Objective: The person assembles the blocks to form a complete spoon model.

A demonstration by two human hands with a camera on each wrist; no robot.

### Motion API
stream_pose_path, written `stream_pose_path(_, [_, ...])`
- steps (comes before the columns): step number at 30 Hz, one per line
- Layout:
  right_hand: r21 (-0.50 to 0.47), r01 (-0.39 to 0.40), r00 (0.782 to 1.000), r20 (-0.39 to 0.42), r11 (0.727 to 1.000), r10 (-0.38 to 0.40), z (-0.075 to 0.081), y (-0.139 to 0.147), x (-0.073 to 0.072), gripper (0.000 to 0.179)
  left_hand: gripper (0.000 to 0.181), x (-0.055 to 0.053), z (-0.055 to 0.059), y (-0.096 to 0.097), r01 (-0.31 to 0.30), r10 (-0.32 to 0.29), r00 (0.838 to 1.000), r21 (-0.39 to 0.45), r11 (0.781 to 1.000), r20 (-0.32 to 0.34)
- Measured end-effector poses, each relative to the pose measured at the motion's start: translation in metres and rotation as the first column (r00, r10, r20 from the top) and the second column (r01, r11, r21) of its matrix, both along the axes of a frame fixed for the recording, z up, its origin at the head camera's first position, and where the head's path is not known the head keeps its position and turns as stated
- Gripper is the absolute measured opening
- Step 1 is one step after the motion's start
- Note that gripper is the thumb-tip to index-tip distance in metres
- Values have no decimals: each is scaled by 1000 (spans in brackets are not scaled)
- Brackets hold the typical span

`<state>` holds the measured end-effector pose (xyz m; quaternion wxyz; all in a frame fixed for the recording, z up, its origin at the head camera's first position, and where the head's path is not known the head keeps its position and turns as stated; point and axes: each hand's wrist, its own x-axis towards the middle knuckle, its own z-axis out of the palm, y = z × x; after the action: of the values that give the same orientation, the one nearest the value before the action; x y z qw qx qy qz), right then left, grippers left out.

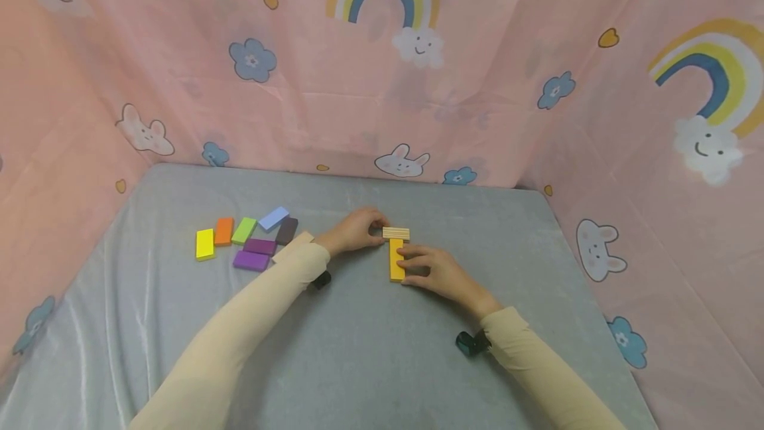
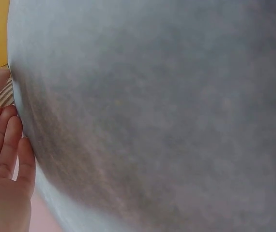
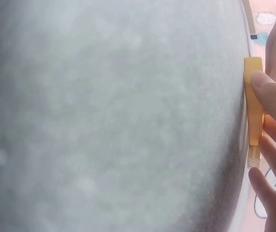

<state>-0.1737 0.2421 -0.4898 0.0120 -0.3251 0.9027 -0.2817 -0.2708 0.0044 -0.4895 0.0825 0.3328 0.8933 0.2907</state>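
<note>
A yellow-orange block [image 1: 396, 259] lies lengthwise on the grey cloth, and a pale wooden block with parallel stripes [image 1: 396, 233] lies crosswise against its far end, forming a T. My left hand [image 1: 357, 229] is at the striped block's left end; in the left wrist view the striped block [image 2: 6, 94] shows between thumb and fingers. From the right, my right hand [image 1: 440, 272] holds the yellow-orange block, thumb near its close end and fingers farther along. The right wrist view shows the thumb over the yellow-orange block [image 3: 255, 116].
Left of the hands lie loose blocks: yellow [image 1: 205, 245], orange [image 1: 223, 231], green [image 1: 244, 231], light blue [image 1: 274, 218], dark [image 1: 287, 231], two purple ones [image 1: 251, 261], and a pale one [image 1: 286, 252] partly behind the left sleeve. Pink patterned curtains [image 1: 334, 111] border the table.
</note>
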Motion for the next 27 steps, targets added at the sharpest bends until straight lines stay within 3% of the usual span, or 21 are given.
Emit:
stream_pose_path(8, [-4, 20, 999, 37, 1000, -20, 0, 0, 0, 40, 36, -1, 3, -1, -1, 0, 999, 10, 1000, 42])
stream_pose_path(12, [-4, 21, 999, 36, 1000, -21, 1, -1, 0, 40, 39, -2, 7, -4, -15, 11, 993, 31, 999, 114])
stream_pose_path(17, [-4, 20, 999, 29, 1000, -20, 2, 0, 0, 39, 44, -2, 20, -12, -36, 31, 978, 19, 999, 207])
stream_pose_path(22, [-12, 10, 1000, 20, 1000, -10, 2, 1, 1, 39, 47, -1, 31, -27, -47, 42, 968, 13, 999, 246])
stream_pose_path(27, [-4, 9, 1000, 22, 1000, -9, 2, 1, 2, 39, 49, 1, 37, -56, -84, 60, 961, 77, 993, 270])
